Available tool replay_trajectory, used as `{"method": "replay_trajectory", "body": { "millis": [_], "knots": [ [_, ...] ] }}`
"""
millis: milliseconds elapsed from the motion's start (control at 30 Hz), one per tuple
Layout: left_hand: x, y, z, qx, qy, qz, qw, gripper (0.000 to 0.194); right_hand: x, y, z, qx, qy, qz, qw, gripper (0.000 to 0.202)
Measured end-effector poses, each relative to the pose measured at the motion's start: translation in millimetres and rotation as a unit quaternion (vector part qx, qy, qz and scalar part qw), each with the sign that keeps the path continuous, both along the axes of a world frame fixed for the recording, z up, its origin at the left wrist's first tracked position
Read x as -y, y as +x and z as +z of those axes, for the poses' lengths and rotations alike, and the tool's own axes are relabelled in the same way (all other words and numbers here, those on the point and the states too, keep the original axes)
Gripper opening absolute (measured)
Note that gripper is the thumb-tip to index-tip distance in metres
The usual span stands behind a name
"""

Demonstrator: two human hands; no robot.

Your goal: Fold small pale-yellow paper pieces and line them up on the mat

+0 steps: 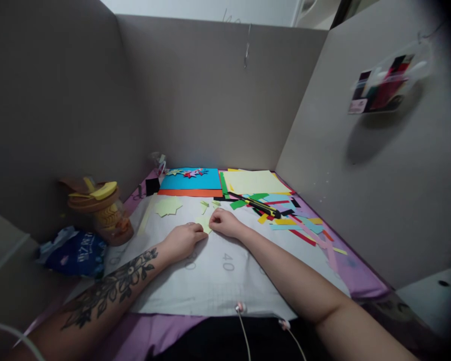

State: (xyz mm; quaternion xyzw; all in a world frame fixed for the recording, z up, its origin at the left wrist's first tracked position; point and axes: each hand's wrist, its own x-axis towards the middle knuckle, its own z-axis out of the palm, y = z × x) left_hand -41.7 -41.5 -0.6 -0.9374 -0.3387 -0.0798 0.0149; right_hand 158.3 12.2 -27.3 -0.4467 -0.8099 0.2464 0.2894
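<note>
A small piece of pale green paper [204, 222] lies on the white sheet between my two hands. My right hand [225, 223] is closed, its fingertips pinching the right edge of that paper. From the other side my left hand [182, 241] holds the paper's left edge, its thumb and fingers drawn together. Part of the paper is hidden by my fingers. Just beyond are small folded green scraps [205, 206], and to the left lies a larger pale green paper star shape [168, 205].
A black and yellow craft knife [263, 206] rests by coloured paper strips [296, 223]. Paper sheets [253, 181] and a blue sheet [190, 181] bearing small paper stars [191, 173] lie at the back. A brown cup [110, 215] and blue packet [75, 253] stand left. Grey panels enclose the table.
</note>
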Motion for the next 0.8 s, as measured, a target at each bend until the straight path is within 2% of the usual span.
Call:
{"method": "replay_trajectory", "body": {
  "millis": [200,400,533,800],
  "knots": [
    [0.1,0.2,-2.7,0.026,-0.010,0.000,1.000,0.033,-1.1,-2.6,-3.5,0.010,0.007,-0.016,1.000,0.005],
    [2.3,4.8,-6.2,0.032,0.010,0.057,0.998,0.038,-1.2,-3.9,-4.1,0.007,-0.001,-0.026,1.000,0.005],
    [3.6,6.7,-3.9,-0.011,0.027,0.038,0.999,0.038,-1.4,-4.3,-4.7,0.012,0.003,-0.031,0.999,0.006],
    [3.9,6.8,-3.6,-0.031,0.024,0.035,0.999,0.036,2.5,-9.2,-0.3,0.029,-0.009,-0.065,0.997,0.008]
  ]
}}
